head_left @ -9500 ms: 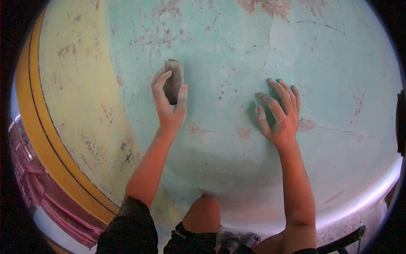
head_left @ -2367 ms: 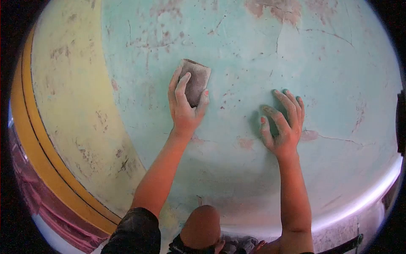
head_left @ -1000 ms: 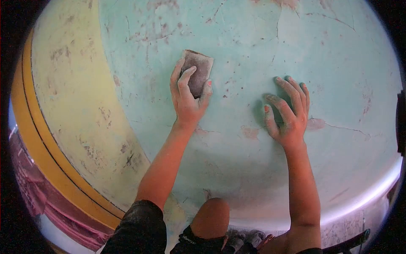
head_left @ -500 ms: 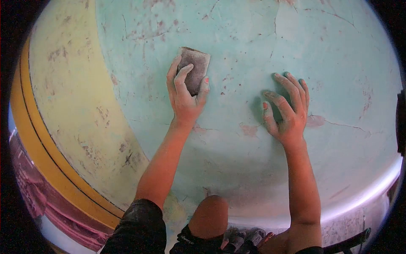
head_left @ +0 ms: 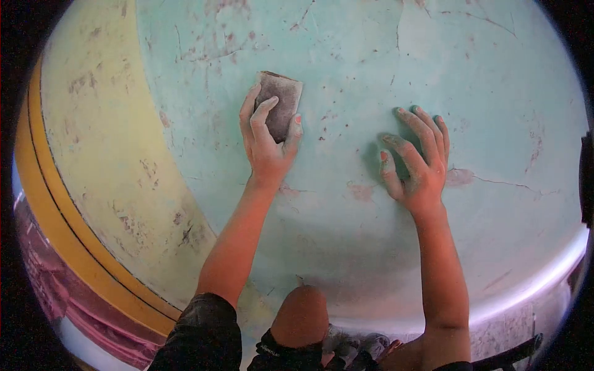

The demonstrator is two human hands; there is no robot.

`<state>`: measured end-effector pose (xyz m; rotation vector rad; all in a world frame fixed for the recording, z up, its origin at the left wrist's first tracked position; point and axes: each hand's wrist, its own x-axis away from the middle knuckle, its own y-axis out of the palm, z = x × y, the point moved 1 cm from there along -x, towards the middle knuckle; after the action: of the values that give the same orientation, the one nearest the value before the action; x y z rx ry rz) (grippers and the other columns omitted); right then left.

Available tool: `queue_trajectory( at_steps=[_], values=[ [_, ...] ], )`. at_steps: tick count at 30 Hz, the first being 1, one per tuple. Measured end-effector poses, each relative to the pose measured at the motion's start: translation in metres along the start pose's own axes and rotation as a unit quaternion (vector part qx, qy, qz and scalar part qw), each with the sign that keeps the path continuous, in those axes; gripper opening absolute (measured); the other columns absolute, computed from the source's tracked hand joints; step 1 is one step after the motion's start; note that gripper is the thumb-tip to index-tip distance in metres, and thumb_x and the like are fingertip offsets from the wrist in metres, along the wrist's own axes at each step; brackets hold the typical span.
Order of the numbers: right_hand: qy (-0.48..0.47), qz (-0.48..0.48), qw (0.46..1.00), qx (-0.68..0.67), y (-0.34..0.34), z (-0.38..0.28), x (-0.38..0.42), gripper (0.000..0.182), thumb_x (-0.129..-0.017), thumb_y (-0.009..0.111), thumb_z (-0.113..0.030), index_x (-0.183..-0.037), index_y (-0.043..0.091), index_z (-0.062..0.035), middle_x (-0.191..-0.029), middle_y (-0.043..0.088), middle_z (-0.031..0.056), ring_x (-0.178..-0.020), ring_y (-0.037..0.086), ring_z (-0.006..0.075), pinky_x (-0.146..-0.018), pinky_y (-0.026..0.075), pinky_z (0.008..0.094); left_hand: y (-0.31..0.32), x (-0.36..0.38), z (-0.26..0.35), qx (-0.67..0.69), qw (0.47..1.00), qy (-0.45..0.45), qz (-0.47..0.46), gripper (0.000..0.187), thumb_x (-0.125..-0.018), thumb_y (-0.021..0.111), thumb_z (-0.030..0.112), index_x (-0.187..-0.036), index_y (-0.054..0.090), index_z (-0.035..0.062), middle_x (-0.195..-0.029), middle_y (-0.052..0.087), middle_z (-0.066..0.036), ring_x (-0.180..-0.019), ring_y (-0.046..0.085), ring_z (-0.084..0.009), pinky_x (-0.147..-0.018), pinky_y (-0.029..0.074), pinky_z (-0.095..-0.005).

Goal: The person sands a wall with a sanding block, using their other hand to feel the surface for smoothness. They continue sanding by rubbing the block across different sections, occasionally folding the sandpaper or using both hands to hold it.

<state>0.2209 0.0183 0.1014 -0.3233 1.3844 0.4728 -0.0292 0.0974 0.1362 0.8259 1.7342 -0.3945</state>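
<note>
My left hand [head_left: 268, 139] is closed around a grey, dusty block that looks like a sanding block [head_left: 281, 102], its thumb and fingers gripping the sides. The block lies flat against a pale turquoise surface [head_left: 346, 247] marked with cracks, spots and bare patches. To the right, my right hand [head_left: 421, 161] rests on the same surface with its fingers bent and spread apart. Nothing shows in it. Pale dust coats the fingers of both hands.
A pale yellow band [head_left: 111, 123] with scuffed dark spots borders the turquoise on the left. Beyond it runs an orange-yellow rim [head_left: 80, 238] with a dark groove. Reddish fabric [head_left: 93, 315] lies past the rim. My bent knee [head_left: 303, 312] is near the bottom, and a dark bar [head_left: 510, 353] is at lower right.
The left hand and block sit very slightly lower and further left in view. The whole surface has shifted a little left too; the right hand keeps its pose.
</note>
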Motion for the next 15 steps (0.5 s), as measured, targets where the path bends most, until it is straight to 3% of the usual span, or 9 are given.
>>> queue_trajectory(
  at_steps=[8,10,14,15],
  values=[
    [0.001,-0.006,1.000,0.002,0.0001,-0.0006,-0.0006,0.019,-0.072,0.072,-0.013,-0.091,0.071,-0.0148,-0.129,0.062,0.0087,-0.126,0.053,0.0310,-0.111,0.034,0.0548,-0.0019,-0.0004,0.0007,-0.028,1.000,0.007,-0.008,0.049,-0.090,0.069,0.020,-0.129,0.044,0.0060,-0.139,0.042,-0.022,-0.129,0.044,-0.0351,-0.105,0.040,-0.0466],
    [-0.003,-0.006,1.000,0.004,-0.0014,-0.0012,-0.0003,0.019,-0.072,0.072,-0.013,-0.091,0.071,-0.0145,-0.129,0.061,0.0088,-0.126,0.053,0.0310,-0.111,0.034,0.0549,-0.0014,-0.0016,0.0033,-0.009,1.000,-0.005,0.009,0.048,-0.084,0.073,0.015,-0.124,0.048,0.0054,-0.138,0.046,-0.025,-0.124,0.048,-0.0380,-0.099,0.046,-0.0477],
    [0.004,-0.007,1.000,-0.007,-0.0018,-0.0008,-0.0009,0.022,-0.069,0.067,-0.010,-0.090,0.072,-0.0122,-0.127,0.063,0.0124,-0.127,0.053,0.0335,-0.111,0.032,0.0553,0.0001,-0.0017,0.0011,0.001,1.000,0.009,0.021,0.048,-0.084,0.072,0.014,-0.125,0.048,0.0051,-0.138,0.046,-0.024,-0.124,0.049,-0.0378,-0.099,0.046,-0.0478],
    [0.008,-0.010,1.000,-0.006,-0.0022,-0.0015,-0.0011,0.022,-0.069,0.067,-0.010,-0.090,0.072,-0.0122,-0.127,0.063,0.0122,-0.127,0.053,0.0334,-0.111,0.032,0.0552,-0.0009,-0.0008,0.0021,0.007,1.000,-0.008,0.014,0.047,-0.087,0.071,0.015,-0.126,0.047,0.0051,-0.138,0.044,-0.023,-0.126,0.046,-0.0367,-0.103,0.041,-0.0477]
  ],
)
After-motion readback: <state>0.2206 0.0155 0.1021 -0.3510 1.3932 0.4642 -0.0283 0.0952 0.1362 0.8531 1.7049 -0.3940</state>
